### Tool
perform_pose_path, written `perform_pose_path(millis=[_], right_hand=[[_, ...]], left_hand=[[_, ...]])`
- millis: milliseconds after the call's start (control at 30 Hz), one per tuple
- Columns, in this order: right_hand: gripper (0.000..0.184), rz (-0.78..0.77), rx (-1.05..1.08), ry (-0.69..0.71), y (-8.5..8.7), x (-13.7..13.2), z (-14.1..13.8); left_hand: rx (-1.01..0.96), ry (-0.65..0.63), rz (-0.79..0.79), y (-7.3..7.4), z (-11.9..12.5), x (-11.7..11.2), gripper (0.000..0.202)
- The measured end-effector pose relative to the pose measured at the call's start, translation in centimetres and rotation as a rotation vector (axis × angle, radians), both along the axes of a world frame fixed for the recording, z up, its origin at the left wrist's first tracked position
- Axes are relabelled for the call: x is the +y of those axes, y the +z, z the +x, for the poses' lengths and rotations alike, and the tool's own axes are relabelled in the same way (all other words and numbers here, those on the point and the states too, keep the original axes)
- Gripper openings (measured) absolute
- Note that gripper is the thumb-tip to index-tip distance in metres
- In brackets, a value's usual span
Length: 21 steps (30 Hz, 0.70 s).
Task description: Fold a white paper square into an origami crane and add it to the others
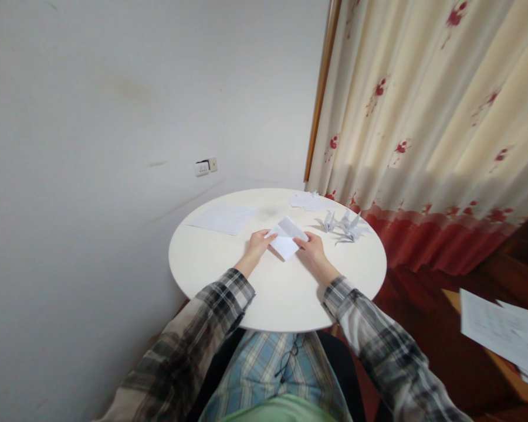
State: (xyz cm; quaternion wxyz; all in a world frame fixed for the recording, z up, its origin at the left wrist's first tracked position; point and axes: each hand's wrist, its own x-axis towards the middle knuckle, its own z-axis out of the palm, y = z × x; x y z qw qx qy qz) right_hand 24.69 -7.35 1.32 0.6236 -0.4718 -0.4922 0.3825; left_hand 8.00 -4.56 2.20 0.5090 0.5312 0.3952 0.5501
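A pale, scuffed wall [114, 105] fills the left and middle of the view, edged by a narrow wooden strip [320, 94]; beyond that hangs a cream curtain [422, 117] with red floral motifs and a deep red lower band. In front of the person is a round white table [215, 258], its far-left side close to the wall. Two gray-and-black plaid sleeves [176, 346] reach over its near edge, and a blue plaid garment [246, 363] with a dark drawstring [286, 366] covers the lap. At the lower right, several loose papers [501, 322], the top one with faint writing, lie on a wooden surface [499, 363]. On the table, flat white paper [222, 218] lies toward the far left, and another white piece [301, 202] lies near the far edge, right of the middle. The left hand [257, 245] and right hand [314, 249] are apart, a folded square of white paper [286, 249] between them near the table's center, turned with one corner toward the person. The left thumb and fingers pinch its left corner; the right thumb presses on its right side, fingers behind. Whether the square touches the tabletop is impossible to tell. To the right of the right hand stand small folded paper cranes [349, 225], clustered closely, one just left of the others. Smallest is the white wall socket [201, 169], low on the wall beside a beige plate [213, 164].
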Motion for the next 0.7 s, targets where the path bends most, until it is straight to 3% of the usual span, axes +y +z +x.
perform_pose_path(millis=[133,333,500,567,700], right_hand=[[0.030,0.040,0.117,-0.027,-0.26,0.54,0.29],[0.029,0.096,0.026,-0.228,-0.45,0.77,0.82],[0.045,0.030,0.113,-0.293,-0.37,0.64,0.75],[0.049,0.002,0.125,-0.259,-0.26,0.46,0.50],[0.045,-0.049,0.091,-0.038,-0.19,0.08,0.00]], left_hand=[[0.008,-0.017,-0.009,-0.12,0.07,0.11,0.029],[0.117,-0.188,-0.020,-0.46,0.08,0.32,0.034],[0.098,-0.365,-0.015,-0.64,0.21,0.12,0.039],[0.075,-0.358,-0.014,-0.54,0.21,-0.08,0.040],[0.052,-0.257,0.015,-0.17,0.07,-0.35,0.043]])
